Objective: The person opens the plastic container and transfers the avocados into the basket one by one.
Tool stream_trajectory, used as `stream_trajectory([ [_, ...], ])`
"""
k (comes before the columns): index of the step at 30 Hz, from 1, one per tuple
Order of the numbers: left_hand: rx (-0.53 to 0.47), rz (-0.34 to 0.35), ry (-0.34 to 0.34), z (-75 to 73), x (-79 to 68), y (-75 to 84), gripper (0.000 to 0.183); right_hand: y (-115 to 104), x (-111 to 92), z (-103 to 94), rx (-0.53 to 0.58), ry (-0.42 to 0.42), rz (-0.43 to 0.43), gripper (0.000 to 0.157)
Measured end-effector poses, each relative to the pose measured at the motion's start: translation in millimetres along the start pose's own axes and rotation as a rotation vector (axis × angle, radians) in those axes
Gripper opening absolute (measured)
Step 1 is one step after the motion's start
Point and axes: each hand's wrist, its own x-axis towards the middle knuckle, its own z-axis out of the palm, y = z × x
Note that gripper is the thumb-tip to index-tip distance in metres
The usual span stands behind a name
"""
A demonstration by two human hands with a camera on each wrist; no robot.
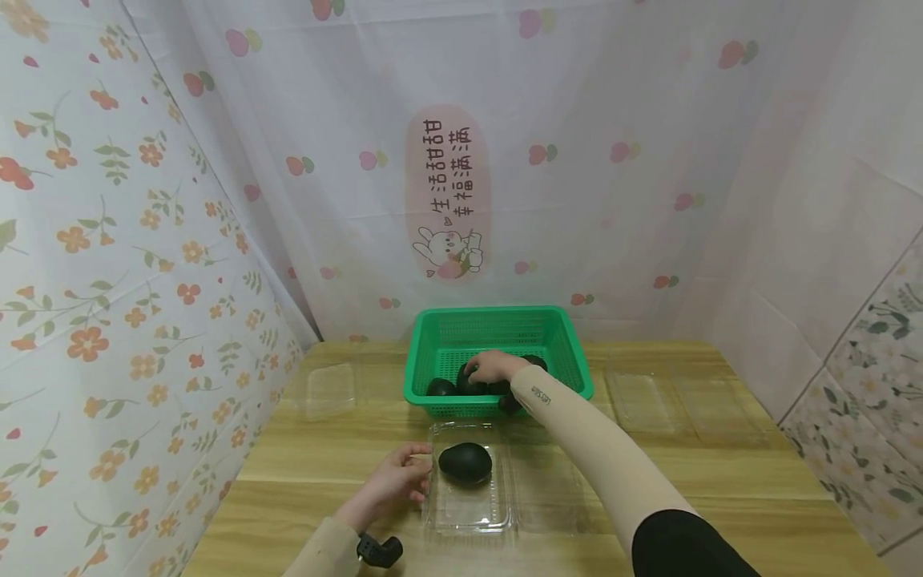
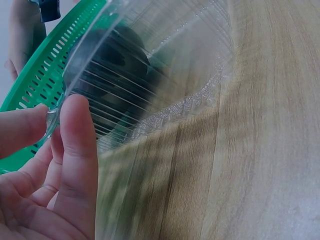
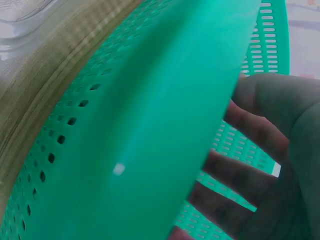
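Note:
A clear plastic box (image 1: pixel 469 509) stands on the table with one dark avocado (image 1: pixel 465 463) inside. My left hand (image 1: pixel 398 481) is at the box's left side. Close up in the left wrist view, its thumb and finger pinch the thin clear rim (image 2: pixel 54 112). My right hand (image 1: pixel 496 367) reaches over the front edge of a green plastic basket (image 1: pixel 497 409), its fingers on or just over a dark avocado (image 1: pixel 470 383). In the right wrist view the fingers are spread, but the basket's rim hides their tips, so a grip cannot be made out.
Several more dark avocados, such as one at the left (image 1: pixel 441 388), lie in the basket. Clear plastic pieces lie at the table's left (image 1: pixel 330 389) and right (image 1: pixel 645 405), and beside the box (image 1: pixel 551 497). Printed curtains (image 1: pixel 346 200) hang behind and at the sides.

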Motion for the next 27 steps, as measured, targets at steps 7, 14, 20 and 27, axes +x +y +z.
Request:
stream_trajectory([
  [7, -0.003, 0.008, -0.002, 1.0, -0.7, 0.4, 0.041, 0.8, -0.8, -1.4, -0.004, -0.003, -0.007, 0.034],
  [14, -0.001, -0.006, 0.003, 1.5, 0.0, 1.0, 0.041, 6.0, -2.8, -0.9, 0.012, 0.0, -0.012, 0.037],
  [20, -0.007, -0.007, -0.005, 1.4, 1.6, -0.7, 0.041, 8.4, -5.1, -1.7, 0.015, 0.0, -0.018, 0.038],
  [27, -0.029, -0.005, -0.007, -1.2, 1.7, -3.1, 0.04, 7.0, -4.5, -5.1, 0.001, -0.004, -0.015, 0.042],
])
